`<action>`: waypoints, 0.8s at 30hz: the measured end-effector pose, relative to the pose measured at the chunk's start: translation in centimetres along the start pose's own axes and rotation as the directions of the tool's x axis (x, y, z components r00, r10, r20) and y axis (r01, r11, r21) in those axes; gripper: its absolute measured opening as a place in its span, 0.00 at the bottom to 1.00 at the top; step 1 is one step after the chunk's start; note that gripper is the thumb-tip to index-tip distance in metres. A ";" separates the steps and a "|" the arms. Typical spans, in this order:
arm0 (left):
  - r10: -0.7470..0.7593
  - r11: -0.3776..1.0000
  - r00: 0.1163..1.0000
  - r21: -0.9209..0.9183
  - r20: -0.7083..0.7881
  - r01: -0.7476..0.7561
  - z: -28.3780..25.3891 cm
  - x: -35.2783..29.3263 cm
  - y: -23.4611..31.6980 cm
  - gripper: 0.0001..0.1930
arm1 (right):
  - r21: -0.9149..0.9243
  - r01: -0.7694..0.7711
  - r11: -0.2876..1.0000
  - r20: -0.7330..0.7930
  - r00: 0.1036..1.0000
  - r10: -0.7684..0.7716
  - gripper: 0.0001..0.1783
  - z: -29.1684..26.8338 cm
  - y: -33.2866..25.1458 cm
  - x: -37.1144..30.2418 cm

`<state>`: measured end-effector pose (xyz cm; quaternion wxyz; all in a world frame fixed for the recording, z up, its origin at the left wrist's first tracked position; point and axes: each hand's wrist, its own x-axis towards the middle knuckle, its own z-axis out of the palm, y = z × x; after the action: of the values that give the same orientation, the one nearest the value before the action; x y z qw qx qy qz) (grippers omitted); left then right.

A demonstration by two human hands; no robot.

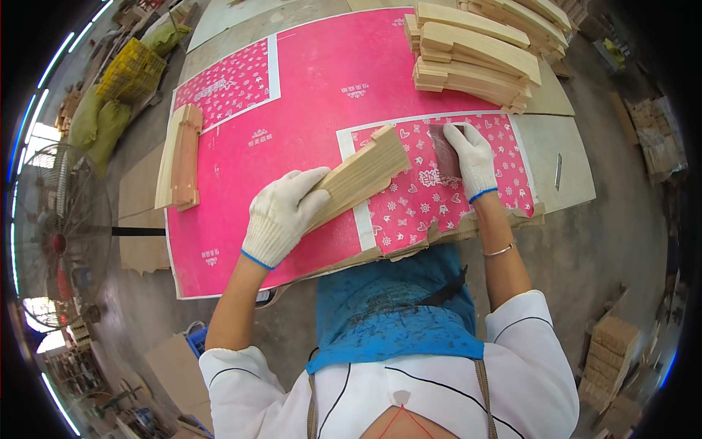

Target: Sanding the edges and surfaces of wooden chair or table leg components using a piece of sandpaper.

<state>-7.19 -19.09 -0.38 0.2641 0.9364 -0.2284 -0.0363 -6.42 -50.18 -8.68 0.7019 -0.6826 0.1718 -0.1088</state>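
My left hand (287, 212), in a white knit glove with a blue cuff, is closed around one end of a pale wooden board (365, 170) with a shaped, notched edge. The board slants up to the right above the pink table cover. To its right my right hand (472, 157), gloved the same way, grips a dark brown sheet (444, 152) that looks like sandpaper. Its fingers fold over the sheet's upper edge. The sheet rests on or just above the patterned pink sheet (409, 219), apart from the board.
Similar wooden pieces lie stacked (475, 58) at the table's far right. Two more boards (180, 157) lie at the left edge. A thin blade-like strip (559, 172) is on the right side. A large fan (60, 234) stands left of the table, near a yellow crate (133, 71).
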 end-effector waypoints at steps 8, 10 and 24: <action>-0.016 0.965 0.996 0.260 -0.086 0.038 4.9 -1.2 -0.8 0.38 | -0.155 0.082 0.985 0.151 0.987 -0.059 0.19 5.7 -0.8 3.2; 0.003 0.957 0.994 0.287 -0.113 0.029 5.7 -1.3 -1.2 0.40 | -0.186 0.109 0.977 0.188 0.979 -0.074 0.21 7.2 -0.8 4.6; 0.070 0.964 0.962 0.266 -0.263 0.003 5.9 -1.9 -1.7 0.37 | -0.168 0.230 0.959 0.092 0.972 -0.217 0.07 0.9 -1.1 -0.9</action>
<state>-9.29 -19.80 -6.37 0.1662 0.9553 -0.2091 0.1267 -6.84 -49.06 -7.53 0.6273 -0.7610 0.0771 -0.1467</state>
